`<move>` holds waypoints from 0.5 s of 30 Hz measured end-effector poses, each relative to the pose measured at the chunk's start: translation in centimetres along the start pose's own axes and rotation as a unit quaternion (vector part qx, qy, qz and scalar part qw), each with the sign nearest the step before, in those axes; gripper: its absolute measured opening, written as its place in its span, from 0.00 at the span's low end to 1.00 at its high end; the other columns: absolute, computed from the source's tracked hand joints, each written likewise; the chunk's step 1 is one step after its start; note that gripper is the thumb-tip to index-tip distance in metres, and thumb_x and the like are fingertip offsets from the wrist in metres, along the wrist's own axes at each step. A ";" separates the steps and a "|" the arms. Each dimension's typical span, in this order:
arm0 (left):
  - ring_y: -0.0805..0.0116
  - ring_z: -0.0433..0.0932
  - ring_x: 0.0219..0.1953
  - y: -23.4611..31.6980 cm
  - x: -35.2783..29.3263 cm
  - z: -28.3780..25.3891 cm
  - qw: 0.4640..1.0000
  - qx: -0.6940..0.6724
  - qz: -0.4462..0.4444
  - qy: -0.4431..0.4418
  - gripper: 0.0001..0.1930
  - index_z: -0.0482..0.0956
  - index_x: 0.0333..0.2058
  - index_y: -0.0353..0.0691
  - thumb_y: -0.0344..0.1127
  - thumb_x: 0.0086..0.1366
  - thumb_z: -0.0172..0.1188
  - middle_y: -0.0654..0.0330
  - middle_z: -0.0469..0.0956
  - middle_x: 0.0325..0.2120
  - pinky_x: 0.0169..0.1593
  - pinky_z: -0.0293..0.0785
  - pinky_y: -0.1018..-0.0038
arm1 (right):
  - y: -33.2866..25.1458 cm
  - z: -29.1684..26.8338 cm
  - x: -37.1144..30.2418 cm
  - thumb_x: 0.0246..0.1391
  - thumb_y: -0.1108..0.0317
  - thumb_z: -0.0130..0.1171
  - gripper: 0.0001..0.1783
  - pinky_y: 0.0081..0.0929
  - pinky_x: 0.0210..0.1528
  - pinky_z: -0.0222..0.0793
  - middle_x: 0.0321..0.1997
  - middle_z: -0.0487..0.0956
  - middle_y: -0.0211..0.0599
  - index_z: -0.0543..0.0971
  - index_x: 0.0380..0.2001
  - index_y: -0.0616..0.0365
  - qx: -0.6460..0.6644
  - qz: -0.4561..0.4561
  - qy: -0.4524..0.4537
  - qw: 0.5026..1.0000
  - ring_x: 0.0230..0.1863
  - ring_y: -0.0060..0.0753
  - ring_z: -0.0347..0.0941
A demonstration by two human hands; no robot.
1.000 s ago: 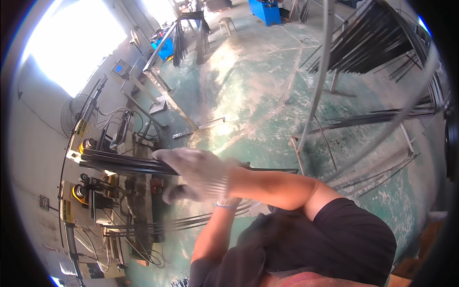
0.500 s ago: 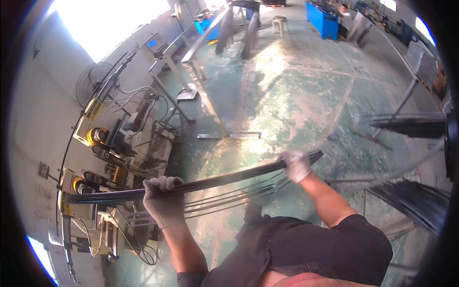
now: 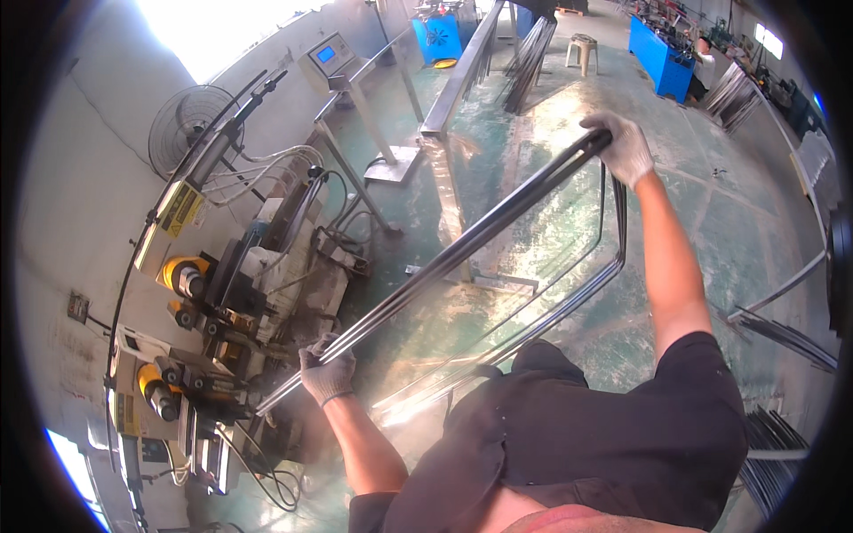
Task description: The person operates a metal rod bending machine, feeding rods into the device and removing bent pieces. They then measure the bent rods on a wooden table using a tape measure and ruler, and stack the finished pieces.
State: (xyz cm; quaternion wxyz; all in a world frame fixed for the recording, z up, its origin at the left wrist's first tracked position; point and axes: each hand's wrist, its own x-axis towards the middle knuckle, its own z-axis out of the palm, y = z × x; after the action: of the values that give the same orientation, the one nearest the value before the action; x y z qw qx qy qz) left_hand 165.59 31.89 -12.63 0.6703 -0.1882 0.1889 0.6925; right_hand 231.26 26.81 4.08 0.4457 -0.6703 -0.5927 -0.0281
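Note:
A bundle of long, thin dark metal rods (image 3: pixel 462 247) with bent ends slants across in front of me, its right end raised and farther away. My right hand (image 3: pixel 624 151), in a pale work glove, is closed round the bundle near the upper bend. Lower down, my left hand (image 3: pixel 329 373), in a greyish glove, grips the rods near their left end. From the bend, lower lengths run down and back towards my body. The left tips lie close to a machine (image 3: pixel 191 373) with yellow-orange round parts; whether they touch it I cannot tell.
A metal stand (image 3: pixel 444 169) with rods hanging from its beam is ahead. Left of it are a scale display (image 3: pixel 327 55) and a fan (image 3: pixel 191 133). More dark rods (image 3: pixel 773 457) lie at right. Farther off are a stool (image 3: pixel 582 49), a blue bench (image 3: pixel 662 62) and a person (image 3: pixel 705 64).
My right hand has risen, moving right and away from me; my left hand has come slightly lower. The bundle has swung to a steeper slant, its left end drawn in towards my left hand.

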 end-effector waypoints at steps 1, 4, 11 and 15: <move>0.62 0.74 0.28 -0.9 2.1 0.4 1.000 0.016 0.017 0.012 0.23 0.72 0.28 0.46 0.52 0.83 0.50 0.66 0.71 0.23 0.50 0.80 0.54 | -0.2 1.1 3.3 0.52 0.86 0.68 0.22 0.35 0.50 0.83 0.42 0.89 0.39 0.87 0.50 0.55 -0.011 -0.010 -0.028 0.999 0.42 0.33 0.87; 0.59 0.76 0.29 -3.7 7.7 1.1 0.997 0.037 0.056 0.044 0.24 0.72 0.29 0.43 0.52 0.83 0.46 0.62 0.72 0.23 0.53 0.81 0.50 | -1.9 5.3 11.6 0.52 0.80 0.74 0.17 0.32 0.51 0.83 0.41 0.89 0.36 0.88 0.45 0.53 -0.081 -0.118 -0.053 0.988 0.43 0.32 0.87; 0.54 0.81 0.33 -9.9 23.1 4.8 0.987 0.000 0.074 0.142 0.18 0.74 0.30 0.39 0.43 0.80 0.49 0.56 0.77 0.25 0.54 0.84 0.51 | 1.7 17.1 31.1 0.51 0.74 0.71 0.14 0.39 0.53 0.81 0.41 0.88 0.47 0.87 0.43 0.55 -0.133 -0.132 -0.137 0.973 0.46 0.47 0.87; 0.52 0.83 0.42 -14.5 30.6 4.7 0.996 0.020 0.011 0.081 0.22 0.78 0.41 0.32 0.49 0.82 0.50 0.52 0.81 0.33 0.51 0.85 0.51 | 6.8 22.7 39.4 0.50 0.73 0.68 0.15 0.46 0.53 0.80 0.42 0.87 0.54 0.85 0.43 0.56 -0.133 -0.154 -0.197 0.959 0.50 0.57 0.85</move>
State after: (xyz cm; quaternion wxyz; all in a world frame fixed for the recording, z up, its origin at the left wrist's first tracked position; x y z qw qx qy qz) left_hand 179.14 60.96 -24.51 0.6486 -0.2283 0.2588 0.6784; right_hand 237.35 72.18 8.92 0.2177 -0.6163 -0.7557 -0.0423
